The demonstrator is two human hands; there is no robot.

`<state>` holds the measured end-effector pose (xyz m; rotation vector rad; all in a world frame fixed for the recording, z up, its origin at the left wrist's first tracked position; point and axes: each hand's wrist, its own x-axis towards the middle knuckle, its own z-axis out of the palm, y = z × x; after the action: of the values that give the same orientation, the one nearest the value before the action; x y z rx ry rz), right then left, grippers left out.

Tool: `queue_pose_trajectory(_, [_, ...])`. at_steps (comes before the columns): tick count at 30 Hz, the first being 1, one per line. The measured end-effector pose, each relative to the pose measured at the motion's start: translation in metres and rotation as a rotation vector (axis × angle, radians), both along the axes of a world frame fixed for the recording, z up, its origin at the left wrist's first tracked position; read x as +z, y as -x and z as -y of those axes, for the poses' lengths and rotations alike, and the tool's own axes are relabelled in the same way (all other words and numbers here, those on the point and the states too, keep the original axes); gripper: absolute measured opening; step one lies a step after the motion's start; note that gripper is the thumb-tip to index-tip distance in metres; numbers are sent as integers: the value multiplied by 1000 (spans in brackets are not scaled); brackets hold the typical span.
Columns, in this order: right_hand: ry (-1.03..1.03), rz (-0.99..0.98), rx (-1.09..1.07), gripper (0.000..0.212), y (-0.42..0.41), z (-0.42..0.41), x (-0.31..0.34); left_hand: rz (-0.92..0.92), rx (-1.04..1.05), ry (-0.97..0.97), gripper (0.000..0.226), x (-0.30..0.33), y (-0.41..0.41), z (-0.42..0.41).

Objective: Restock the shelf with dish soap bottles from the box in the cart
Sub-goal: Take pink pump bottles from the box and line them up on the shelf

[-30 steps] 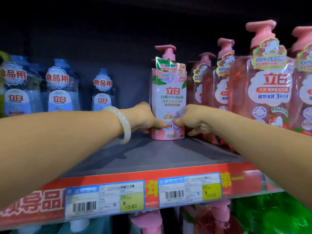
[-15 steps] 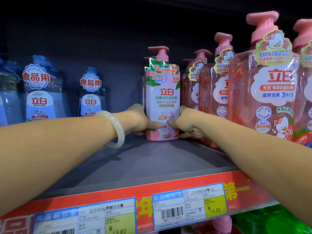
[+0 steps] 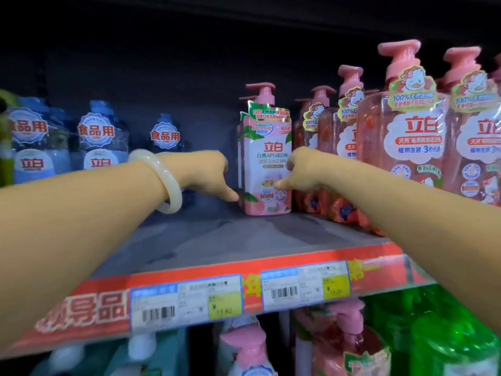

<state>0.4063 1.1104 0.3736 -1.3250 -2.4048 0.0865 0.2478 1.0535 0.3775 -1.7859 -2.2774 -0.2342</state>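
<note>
A pink peach-label dish soap bottle [image 3: 267,147] with a pump top stands upright deep on the grey shelf [image 3: 217,240], with a second like it right behind. My left hand [image 3: 214,175] is beside the bottle's lower left edge. Only one fingertip touches it, and a gap shows between the rest of the hand and the bottle. My right hand [image 3: 301,172] is at the bottle's right side, thumb pressed on the front label and fingers curled at its right edge. No box or cart is in view.
Blue bottles [image 3: 100,142] stand in a row at the left back. Clear pink strawberry bottles [image 3: 406,137] crowd the right, close to my right arm. A red price rail [image 3: 189,270] fronts the shelf. Green bottles [image 3: 447,335] and pink pump bottles [image 3: 244,346] fill the shelf below.
My left hand has come off the bottle's front and slid left, leaving just a fingertip at its lower edge. My right hand stays on the bottle, which stands where it was.
</note>
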Motion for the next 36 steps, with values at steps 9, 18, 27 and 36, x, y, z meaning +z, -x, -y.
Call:
queue_pose_trajectory(9, [-385, 166, 390, 14, 53, 98, -11, -240, 241, -59, 58, -9, 5, 116])
queue_pose_trajectory(18, [-438, 150, 764, 19, 128, 237, -42, -324, 676, 55, 58, -52, 32, 310])
queue_pose_trajectory(27, [-400, 229, 1184, 36, 197, 449, -140, -110, 1022, 207, 51, -151, 41, 530])
queue_pose_trajectory(36, [-237, 438, 1440, 32, 262, 682, -248, 79, 1262, 321, 52, -249, 66, 756])
